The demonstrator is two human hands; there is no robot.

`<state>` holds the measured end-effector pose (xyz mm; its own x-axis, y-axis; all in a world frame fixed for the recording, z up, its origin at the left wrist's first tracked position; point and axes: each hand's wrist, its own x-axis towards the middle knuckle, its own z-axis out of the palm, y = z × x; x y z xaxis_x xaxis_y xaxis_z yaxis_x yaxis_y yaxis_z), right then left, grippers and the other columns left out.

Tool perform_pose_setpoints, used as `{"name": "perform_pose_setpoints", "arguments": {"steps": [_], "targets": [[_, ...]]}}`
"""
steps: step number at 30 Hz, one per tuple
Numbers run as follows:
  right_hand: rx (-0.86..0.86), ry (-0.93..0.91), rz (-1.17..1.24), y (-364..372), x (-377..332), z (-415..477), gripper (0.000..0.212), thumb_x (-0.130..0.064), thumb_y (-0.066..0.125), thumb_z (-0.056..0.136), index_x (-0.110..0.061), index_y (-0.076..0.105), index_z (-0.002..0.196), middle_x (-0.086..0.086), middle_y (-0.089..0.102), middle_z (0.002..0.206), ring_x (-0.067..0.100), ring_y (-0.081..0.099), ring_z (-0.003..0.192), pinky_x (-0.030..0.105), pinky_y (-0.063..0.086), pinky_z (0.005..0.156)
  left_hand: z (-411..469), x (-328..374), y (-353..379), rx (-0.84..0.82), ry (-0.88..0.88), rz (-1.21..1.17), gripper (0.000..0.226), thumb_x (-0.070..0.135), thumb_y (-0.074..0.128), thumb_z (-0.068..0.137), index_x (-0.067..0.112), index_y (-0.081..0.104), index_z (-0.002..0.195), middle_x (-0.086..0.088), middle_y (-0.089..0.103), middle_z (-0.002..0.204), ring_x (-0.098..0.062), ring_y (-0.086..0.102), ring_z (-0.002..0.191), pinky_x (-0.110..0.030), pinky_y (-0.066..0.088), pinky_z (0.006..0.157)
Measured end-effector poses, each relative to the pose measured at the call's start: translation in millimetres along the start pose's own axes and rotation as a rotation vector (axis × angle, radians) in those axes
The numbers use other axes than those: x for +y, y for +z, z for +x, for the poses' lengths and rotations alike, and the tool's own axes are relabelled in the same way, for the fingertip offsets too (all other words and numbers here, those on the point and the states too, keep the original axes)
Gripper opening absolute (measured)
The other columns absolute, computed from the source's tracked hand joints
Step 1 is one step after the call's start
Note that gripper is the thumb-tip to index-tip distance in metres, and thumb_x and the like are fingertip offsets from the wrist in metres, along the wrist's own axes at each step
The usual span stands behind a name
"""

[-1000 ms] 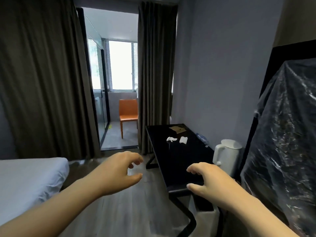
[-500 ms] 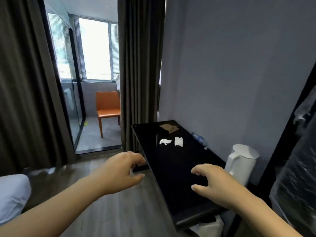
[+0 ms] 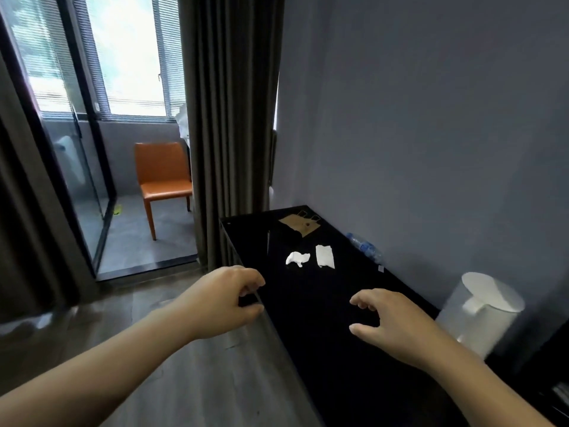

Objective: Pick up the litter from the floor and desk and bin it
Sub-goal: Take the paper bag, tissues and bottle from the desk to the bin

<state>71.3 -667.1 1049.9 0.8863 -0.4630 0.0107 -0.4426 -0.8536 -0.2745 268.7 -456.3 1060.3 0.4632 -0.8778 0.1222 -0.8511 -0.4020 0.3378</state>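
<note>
Fingers of the right hand are curling loosely, spread apart from the thumb, gripping nothing. Left hand is doing likewise: its fingers are bent in a half-cupped shape, nothing between them. Both hands are hovering ahead of the body, the right over the near part of the black desk, the left over the desk's outer edge, above the wooden floor. Judgement: both are being held ready to reach, since the litter is lying further along the desk and neither hand is touching it yet.

Litter on the desk:
- A crumpled white tissue, bunched and irregular, is sitting toward the far half of the desk.
- A flat white paper scrap, roughly rectangular with a ragged edge, is lying just beside the tissue on its right, apart from it.
- A brown piece of card or paper is lying flat near the far end; small dark marks on it cannot be made out.
- A clear plastic bottle is lying on its side against the wall.
- A tiny pale scrap is sitting near the wall edge; too small to identify.

A white kettle is standing at the right, beyond the desk edge. No bin is showing. The visible floor is showing no clear litter.
</note>
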Motion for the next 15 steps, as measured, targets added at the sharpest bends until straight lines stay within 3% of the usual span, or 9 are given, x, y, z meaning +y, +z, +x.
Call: {"name": "perform_pose_setpoints", "arguments": {"steps": [8, 15], "targets": [[-0.001, 0.045, 0.067, 4, 22, 134, 0.048, -0.046, 0.063, 0.083, -0.033, 0.053, 0.128, -0.014, 0.055, 0.125, 0.001, 0.052, 0.113, 0.022, 0.045, 0.096, 122, -67, -15, -0.006, 0.015, 0.049, 0.04, 0.041, 0.063, 0.083, 0.031, 0.057, 0.121, 0.016, 0.057, 0.11, -0.001, 0.056, 0.096, -0.023, 0.051, 0.086], [-0.009, 0.102, 0.069, 3, 49, 211, 0.05, -0.044, 0.063, 0.083, -0.03, 0.054, 0.129, -0.012, 0.057, 0.124, 0.002, 0.054, 0.112, 0.023, 0.047, 0.095, 218, -99, 5, -0.066, 0.077, -0.012, 0.035, 0.041, 0.065, 0.082, 0.034, 0.059, 0.116, 0.019, 0.057, 0.105, 0.002, 0.057, 0.087, -0.013, 0.048, 0.078]]}}
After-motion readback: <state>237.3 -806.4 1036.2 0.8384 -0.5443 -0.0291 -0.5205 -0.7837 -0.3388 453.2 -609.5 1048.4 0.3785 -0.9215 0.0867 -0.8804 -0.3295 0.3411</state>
